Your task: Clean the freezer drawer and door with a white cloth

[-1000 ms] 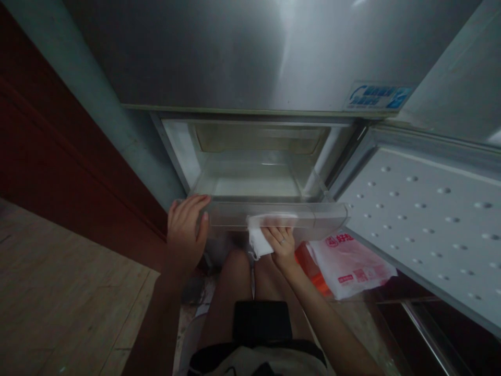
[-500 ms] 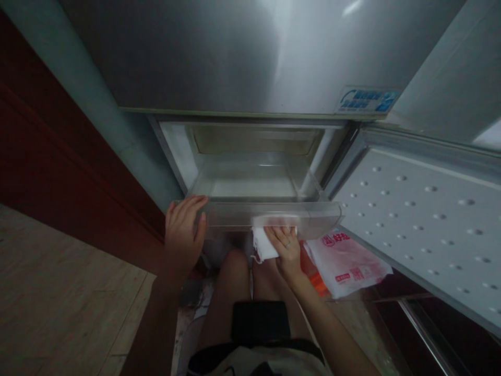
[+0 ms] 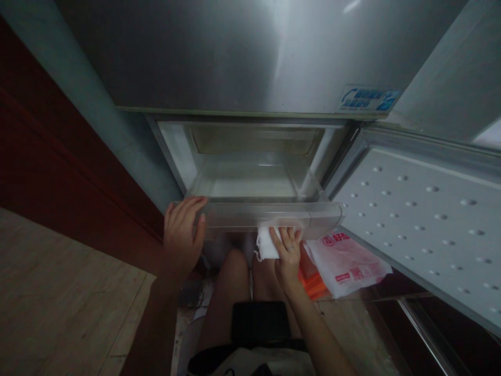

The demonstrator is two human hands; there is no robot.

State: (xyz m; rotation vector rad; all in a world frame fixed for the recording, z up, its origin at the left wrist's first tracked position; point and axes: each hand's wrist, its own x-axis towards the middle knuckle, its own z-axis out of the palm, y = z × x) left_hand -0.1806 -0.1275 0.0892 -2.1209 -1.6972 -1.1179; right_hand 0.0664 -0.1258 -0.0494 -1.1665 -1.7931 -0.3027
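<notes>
A clear freezer drawer [image 3: 238, 214] is pulled partway out of the lower compartment. At its left front corner is my left hand [image 3: 182, 224], fingers over the top edge and thumb down in front, holding that end. My right hand [image 3: 288, 248] presses a folded white cloth [image 3: 266, 244] against the drawer's front face, right of its middle. Loose threads hang from the cloth's left side. The fingers lie over the cloth, and a ring shows on one of them. The inside of the drawer shows a pale, bare bottom.
The freezer door [image 3: 426, 209] stands swung out to the right. Beneath it lie a white plastic bag with red print [image 3: 348, 263] and something orange [image 3: 313, 279]. A reddish-brown panel [image 3: 78, 172] rises on the left. A black rectangular object [image 3: 260, 321] sits at my lap.
My right hand and the cloth have slid slightly to the right along the drawer front. My left hand has stayed at the corner, and the drawer has not moved.
</notes>
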